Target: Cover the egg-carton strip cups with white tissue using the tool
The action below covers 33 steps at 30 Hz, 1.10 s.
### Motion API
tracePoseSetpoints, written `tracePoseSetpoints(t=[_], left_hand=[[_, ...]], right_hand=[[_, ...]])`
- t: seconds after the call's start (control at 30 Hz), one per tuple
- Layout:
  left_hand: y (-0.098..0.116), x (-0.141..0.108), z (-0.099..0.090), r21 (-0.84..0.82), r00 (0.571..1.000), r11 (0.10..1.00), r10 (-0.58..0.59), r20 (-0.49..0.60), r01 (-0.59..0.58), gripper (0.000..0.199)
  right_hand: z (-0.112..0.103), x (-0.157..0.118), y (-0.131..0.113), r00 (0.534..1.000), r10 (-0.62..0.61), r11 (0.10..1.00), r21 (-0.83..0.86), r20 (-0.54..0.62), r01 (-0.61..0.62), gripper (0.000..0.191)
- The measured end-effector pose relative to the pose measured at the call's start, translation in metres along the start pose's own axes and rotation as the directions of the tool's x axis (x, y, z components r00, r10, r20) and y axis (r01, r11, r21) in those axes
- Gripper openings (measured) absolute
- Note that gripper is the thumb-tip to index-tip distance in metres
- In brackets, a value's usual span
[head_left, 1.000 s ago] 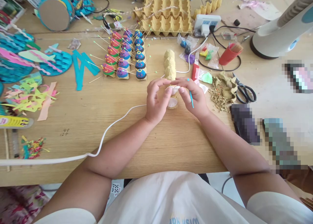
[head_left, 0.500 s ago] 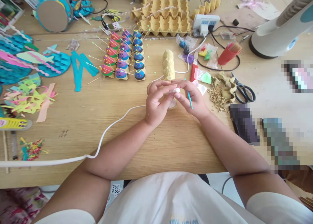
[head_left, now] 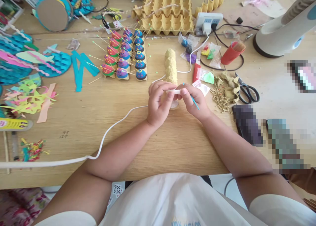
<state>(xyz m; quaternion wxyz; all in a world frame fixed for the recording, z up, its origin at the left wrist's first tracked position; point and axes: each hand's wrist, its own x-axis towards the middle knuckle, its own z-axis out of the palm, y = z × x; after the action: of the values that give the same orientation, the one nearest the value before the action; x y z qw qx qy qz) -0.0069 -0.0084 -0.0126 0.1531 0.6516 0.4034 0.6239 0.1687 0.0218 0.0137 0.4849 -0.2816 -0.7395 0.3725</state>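
A small white piece of soft modelling clay stretches between my two hands, drawn out into a short strip. My left hand pinches its left end between thumb and fingers. The other end is in the pinch of my right hand, which also keeps a thin blue stick tucked among its fingers. Just beyond my hands lies an unpainted yellowish egg-carton strip, its near end hidden by them. Below the clay, a pale round piece shows on the table, partly covered by my fingers.
Painted egg-carton strips with pins stand left of centre. Right are clay bags, a red cup, carton scraps and scissors. A white cable crosses the table. Egg trays and a power strip lie behind.
The white clay has gone from a compact lump to a longer strip as my hands moved slightly apart. The blue stick has tilted in my right hand.
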Motion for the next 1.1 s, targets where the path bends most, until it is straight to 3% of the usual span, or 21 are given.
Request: tracePoseSetpoints(t=[0.23, 0.47, 1.1], left_hand=[[-0.0001, 0.0024, 0.0008, 0.027, 0.993, 0.994, 0.11, -0.042, -0.109, 0.011], [-0.0033, -0.0001, 0.0027, 0.01, 0.997, 0.998, 0.066, -0.049, -0.065, 0.014], [-0.0007, -0.0001, -0.0002, -0.017, 0.999, 0.999, 0.047, 0.009, -0.047, 0.02]], right_hand=[[-0.0021, -0.0009, -0.0011, 0.998, 0.069, 0.996, 0.055, 0.012, -0.07, 0.066], [-0.0045, 0.0016, -0.0061, 0.999, 0.053, 0.998, 0.045, -0.005, -0.053, 0.051], [-0.0061, 0.001, -0.0027, 0.998, 0.051, 0.996, 0.068, 0.039, -0.053, 0.05]])
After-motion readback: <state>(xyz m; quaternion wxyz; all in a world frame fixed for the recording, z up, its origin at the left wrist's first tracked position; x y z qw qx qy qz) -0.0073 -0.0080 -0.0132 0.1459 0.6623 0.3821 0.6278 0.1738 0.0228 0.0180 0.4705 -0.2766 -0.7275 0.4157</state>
